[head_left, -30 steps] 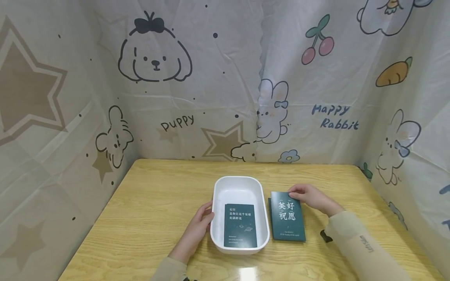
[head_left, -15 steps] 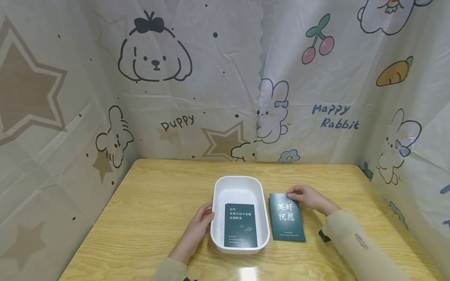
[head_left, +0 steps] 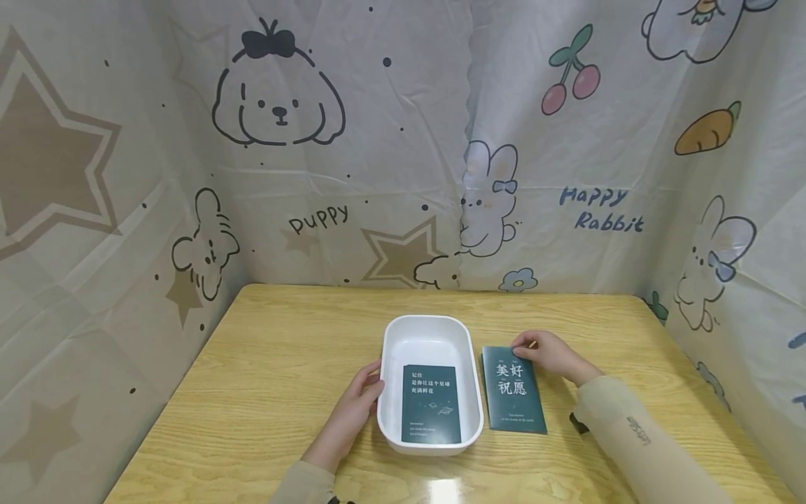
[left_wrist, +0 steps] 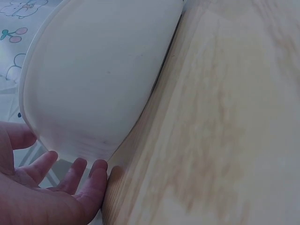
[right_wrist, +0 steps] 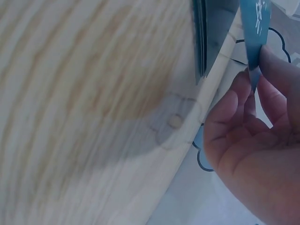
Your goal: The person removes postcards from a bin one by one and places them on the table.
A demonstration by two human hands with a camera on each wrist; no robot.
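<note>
In the head view, a white plastic tray (head_left: 431, 343) holds a dark green card (head_left: 431, 413) with white writing. My left hand (head_left: 351, 413) is at the tray's left side, its thumb at the rim. In the left wrist view, the fingertips (left_wrist: 98, 165) touch the outer wall of the tray (left_wrist: 93, 70). To the tray's right, my right hand (head_left: 550, 353) pinches the upper right corner of another green card (head_left: 513, 399) with white characters. The right wrist view shows this card (right_wrist: 255, 28) between thumb and fingers, raised above a thin stack of cards (right_wrist: 200, 42).
The wooden table (head_left: 283, 364) extends around the tray, with its back edge against a printed curtain (head_left: 403, 140). Curtain also hangs along both sides. A small black object (head_left: 578, 423) shows at the right sleeve's cuff.
My right hand and the pinched card have shifted slightly left, so the card covers more of the stack below it. The left hand and tray have stayed put.
</note>
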